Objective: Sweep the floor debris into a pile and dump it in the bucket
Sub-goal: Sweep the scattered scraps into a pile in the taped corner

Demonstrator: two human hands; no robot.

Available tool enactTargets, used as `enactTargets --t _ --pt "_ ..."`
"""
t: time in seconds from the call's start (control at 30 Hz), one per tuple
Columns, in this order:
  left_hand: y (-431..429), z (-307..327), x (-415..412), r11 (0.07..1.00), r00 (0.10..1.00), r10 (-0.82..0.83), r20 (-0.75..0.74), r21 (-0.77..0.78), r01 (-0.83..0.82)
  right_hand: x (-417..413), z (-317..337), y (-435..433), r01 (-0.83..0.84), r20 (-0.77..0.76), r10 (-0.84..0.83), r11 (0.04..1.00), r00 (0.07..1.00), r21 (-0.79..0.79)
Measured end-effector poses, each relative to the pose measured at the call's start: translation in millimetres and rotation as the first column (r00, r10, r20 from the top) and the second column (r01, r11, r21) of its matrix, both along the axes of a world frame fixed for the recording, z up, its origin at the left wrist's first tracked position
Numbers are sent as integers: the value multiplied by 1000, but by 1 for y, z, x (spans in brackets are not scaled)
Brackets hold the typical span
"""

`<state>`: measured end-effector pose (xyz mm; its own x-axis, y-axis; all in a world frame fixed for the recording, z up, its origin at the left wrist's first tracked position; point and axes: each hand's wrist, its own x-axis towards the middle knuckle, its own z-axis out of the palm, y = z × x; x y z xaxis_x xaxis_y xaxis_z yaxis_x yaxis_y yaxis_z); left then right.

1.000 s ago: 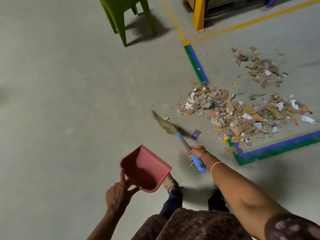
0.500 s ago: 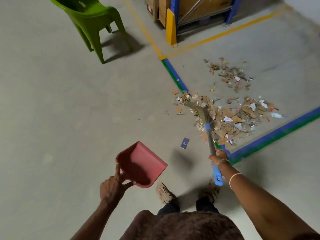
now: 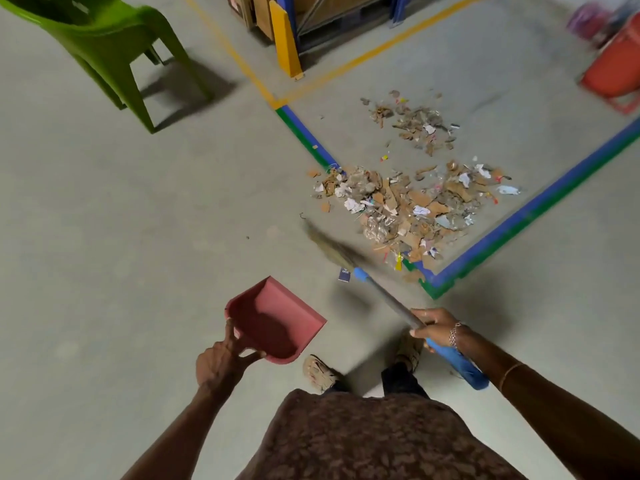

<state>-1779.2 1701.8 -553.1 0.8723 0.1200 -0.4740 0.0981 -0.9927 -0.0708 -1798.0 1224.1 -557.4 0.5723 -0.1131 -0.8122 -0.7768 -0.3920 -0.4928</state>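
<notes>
**A:** What is held by the left hand (image 3: 221,362)?

**B:** A pink dustpan (image 3: 277,320) is gripped at its rear edge, with the fingers curled round it. The hollow is turned upward and the open mouth is pointed away from those fingers.

**A:** And by the right hand (image 3: 434,327)?

**B:** A broom (image 3: 388,299) is clasped by its grey shaft, just above the blue grip, with the fingers wrapped closely round it. The bristles (image 3: 325,244) are blurred. They are seen ahead and to the left of those fingers, low over the floor (image 3: 104,254).

**A:** Where is the debris found?

**B:** The main debris pile (image 3: 398,209), made of cardboard scraps, paper and plastic bits, is spread well ahead of the right fingers. It lies inside a corner marked by blue and green floor tape (image 3: 519,220) and is not touched by the bristles. A smaller debris patch (image 3: 415,126) is seen farther beyond. A small dark blue card (image 3: 344,274) lies just beside the shaft.

**A:** And the bucket?

**B:** An orange bucket (image 3: 613,71), blurred, is seen far ahead and to the right of the right fingers, well apart from the pile. A green plastic chair (image 3: 104,53) is placed far ahead of the left fingers.
</notes>
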Motion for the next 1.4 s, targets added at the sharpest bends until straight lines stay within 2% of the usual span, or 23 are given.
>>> enactTargets --t 0.13,0.23,0.43,0.63,0.73,0.93,1.07,1.23,1.4 --pt "-28 3 -10 999 999 -17 -46 45 19 -17 -26 -4 -105 -165 107 994 980 26" --pt "-46 3 -18 996 998 -17 -67 86 23 -26 -45 -16 -73 -240 73 997 968 7" --pt "-89 8 -25 990 997 -9 -82 137 20 -4 -43 -57 65 -157 -76 995 985 -73" --pt "-156 22 -25 985 997 36 -65 173 -24 56 -36 -133 40 -11 -43 976 999 -216" --pt "-187 22 -24 986 998 58 -32 155 -52 81 -33 -177 57 80 -39 970 996 -235" --pt "-239 12 -26 989 997 73 19 128 -75 91 -23 -225 74 173 -56 992 983 -103" --pt "-284 12 -31 991 998 61 27 121 -64 68 -13 -260 78 99 -79 997 992 23" --pt "-332 14 -49 983 993 115 -19 146 -111 29 -5 -309 -36 -25 39 996 999 81" --pt "-373 10 -74 983 989 147 24 109 -149 0 -15 -349 -183 -108 194 977 975 106"
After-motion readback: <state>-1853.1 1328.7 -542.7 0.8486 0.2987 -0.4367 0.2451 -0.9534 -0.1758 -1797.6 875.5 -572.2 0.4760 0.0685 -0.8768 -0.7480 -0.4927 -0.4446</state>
